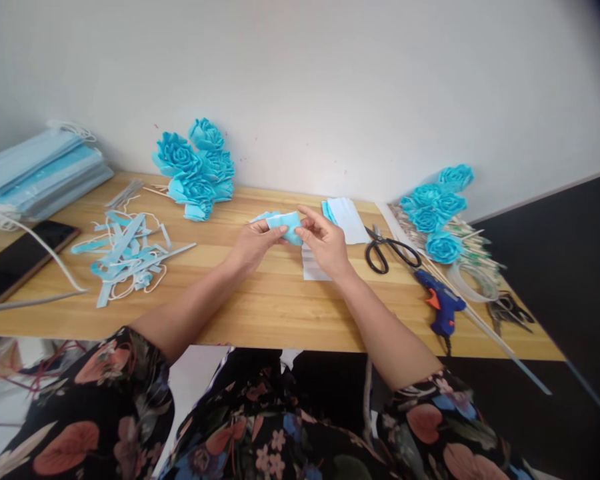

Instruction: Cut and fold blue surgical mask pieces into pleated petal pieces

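Note:
Both my hands meet above the middle of the wooden table [260, 313]. My left hand [254, 244] and my right hand [324, 243] are closed in pinches on a folded light blue piece of mask fabric [286, 223], held between them just above the tabletop. A white sheet [311, 265] lies on the table under my right hand. Cut blue and white fabric pieces [347, 218] lie just beyond my right hand.
A bunch of blue fabric roses [196, 167] leans on the wall at the back. More roses on sticks [437, 215] lie at right, beside black scissors [390, 251] and a blue glue gun [443, 303]. Trimmed strips and ear loops [127, 253], stacked masks [40, 172] and a phone [23, 257] are at left.

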`<state>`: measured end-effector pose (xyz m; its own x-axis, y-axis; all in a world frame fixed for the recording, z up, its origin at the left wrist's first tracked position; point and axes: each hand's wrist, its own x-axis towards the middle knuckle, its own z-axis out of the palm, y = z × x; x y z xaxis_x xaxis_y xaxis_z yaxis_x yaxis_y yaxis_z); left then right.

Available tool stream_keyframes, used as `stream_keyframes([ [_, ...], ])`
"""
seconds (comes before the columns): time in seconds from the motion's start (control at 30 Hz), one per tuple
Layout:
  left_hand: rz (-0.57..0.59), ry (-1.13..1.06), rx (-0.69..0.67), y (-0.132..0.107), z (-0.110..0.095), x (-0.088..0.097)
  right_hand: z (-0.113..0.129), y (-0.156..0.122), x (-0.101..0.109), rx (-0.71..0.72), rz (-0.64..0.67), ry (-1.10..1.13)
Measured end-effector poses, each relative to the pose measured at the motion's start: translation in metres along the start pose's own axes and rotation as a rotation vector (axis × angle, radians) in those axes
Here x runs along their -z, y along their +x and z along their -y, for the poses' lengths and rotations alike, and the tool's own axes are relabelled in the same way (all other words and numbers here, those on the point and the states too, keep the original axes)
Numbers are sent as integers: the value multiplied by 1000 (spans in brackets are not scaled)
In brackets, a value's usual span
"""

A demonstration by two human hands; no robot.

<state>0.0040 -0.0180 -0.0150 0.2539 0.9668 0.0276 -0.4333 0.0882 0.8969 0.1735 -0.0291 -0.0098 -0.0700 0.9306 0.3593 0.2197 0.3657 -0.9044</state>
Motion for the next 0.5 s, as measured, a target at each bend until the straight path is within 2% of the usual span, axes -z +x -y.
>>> stream_keyframes([
  [0.13, -21, 71, -41, 0, 2, 1, 2, 0, 1, -32, -17, 20],
  [0.33, -35, 298, -182, -4, -2, 0, 7, 0, 2, -26, 25, -29],
  [0.5, -1, 363, -174, -7, -7, -5, 5, -1, 1, 21, -9, -46],
])
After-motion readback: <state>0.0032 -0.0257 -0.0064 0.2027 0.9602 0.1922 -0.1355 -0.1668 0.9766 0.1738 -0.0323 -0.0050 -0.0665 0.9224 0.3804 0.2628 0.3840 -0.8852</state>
